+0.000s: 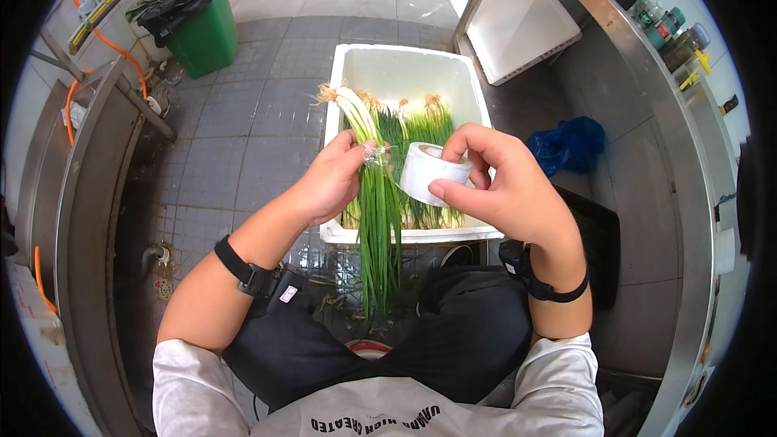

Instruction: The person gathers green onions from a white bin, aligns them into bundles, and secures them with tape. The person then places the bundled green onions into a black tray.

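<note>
My left hand (340,176) grips a bunch of long green scallions (379,212), whose white, rooted ends point up and away while the leaves hang down toward my knees. Clear plastic film (376,156) wraps around the bunch near my left thumb. From there the film runs to a roll of clear wrap (419,173) in my right hand (485,173), with fingers inside its core and the thumb outside. Below both hands stands a white foam box (413,235), where more scallions (431,124) lie in rows, roots toward the far side.
Steel counters flank me at left (82,194) and right (698,194). A green bin (203,36) with a black liner stands far left. White foam lids or boxes (516,18) lean at back right, near a blue plastic bag (567,142). The tiled floor (206,164) looks wet.
</note>
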The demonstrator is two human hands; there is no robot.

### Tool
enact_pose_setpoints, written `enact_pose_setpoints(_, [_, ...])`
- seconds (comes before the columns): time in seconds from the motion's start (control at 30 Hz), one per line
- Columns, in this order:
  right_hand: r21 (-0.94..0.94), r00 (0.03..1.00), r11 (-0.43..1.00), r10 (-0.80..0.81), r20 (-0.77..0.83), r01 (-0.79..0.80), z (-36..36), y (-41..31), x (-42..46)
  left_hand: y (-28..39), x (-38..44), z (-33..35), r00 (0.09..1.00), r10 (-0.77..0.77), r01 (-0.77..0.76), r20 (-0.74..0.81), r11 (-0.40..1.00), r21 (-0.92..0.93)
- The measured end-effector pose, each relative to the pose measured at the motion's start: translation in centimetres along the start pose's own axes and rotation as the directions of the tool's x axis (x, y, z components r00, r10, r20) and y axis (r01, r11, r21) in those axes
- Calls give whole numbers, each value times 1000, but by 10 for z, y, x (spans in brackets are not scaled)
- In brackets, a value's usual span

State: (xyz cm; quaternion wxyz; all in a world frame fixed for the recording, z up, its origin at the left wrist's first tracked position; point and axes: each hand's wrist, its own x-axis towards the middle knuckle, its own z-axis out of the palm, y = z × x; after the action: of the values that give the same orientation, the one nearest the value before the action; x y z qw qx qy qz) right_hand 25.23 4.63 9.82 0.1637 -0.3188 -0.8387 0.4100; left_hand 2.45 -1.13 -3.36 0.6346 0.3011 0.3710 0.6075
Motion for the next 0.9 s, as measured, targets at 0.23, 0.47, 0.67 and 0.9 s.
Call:
enact_pose_setpoints(0.23, [43,1000,999,-28,-12,29,-3,4,0,-5,1,-2,996,88,-91,33,990,108])
enact_pose_setpoints(0.47, [74,1000,997,13,7,-13,-5,0,-3,-5,-1,1,995,90,-95,39,983,159])
enact_pose_setpoints(0.67, [54,1000,998,16,0,-16,-5,4,-1,-2,-10,9,991,-3,-12,131,994,113])
enact_pose_setpoints(0.9, [0,1000,1000,-7,4,7,-2,12,4,-1,-11,6,961,34,-93,275,975,203])
